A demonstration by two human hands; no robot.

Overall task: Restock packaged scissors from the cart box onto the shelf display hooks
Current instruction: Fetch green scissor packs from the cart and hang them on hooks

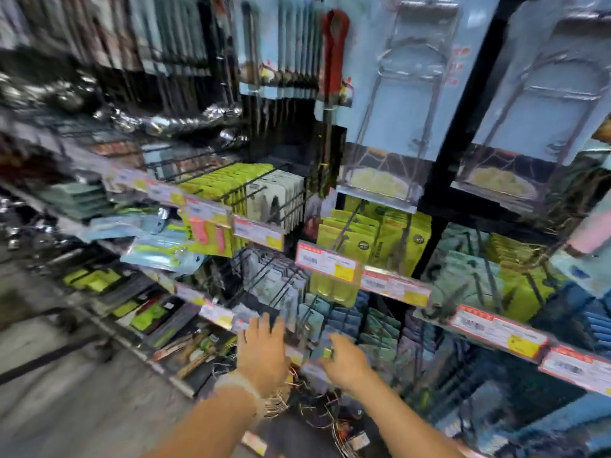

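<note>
The whole view is motion-blurred. Both hands reach to a low row of display hooks point(291, 312) that carry grey and blue-green carded packages point(281, 292). My left hand point(264, 352) is flat with its fingers stretched up against the front packages and grips nothing. To its right, my right hand point(344, 358) curls its fingers around a small blue-grey package point(325, 347) with a yellow spot, held at the hook tips. The blur hides what is inside the package. The cart box is out of view.
Price-label rails point(330, 262) run along the shelf fronts. Yellow-green packs point(373, 239) hang above the hands and large light-blue boxes point(396, 94) stand on top. Wire baskets point(297, 391) sit below the hands. The aisle floor point(66, 391) lies at the left.
</note>
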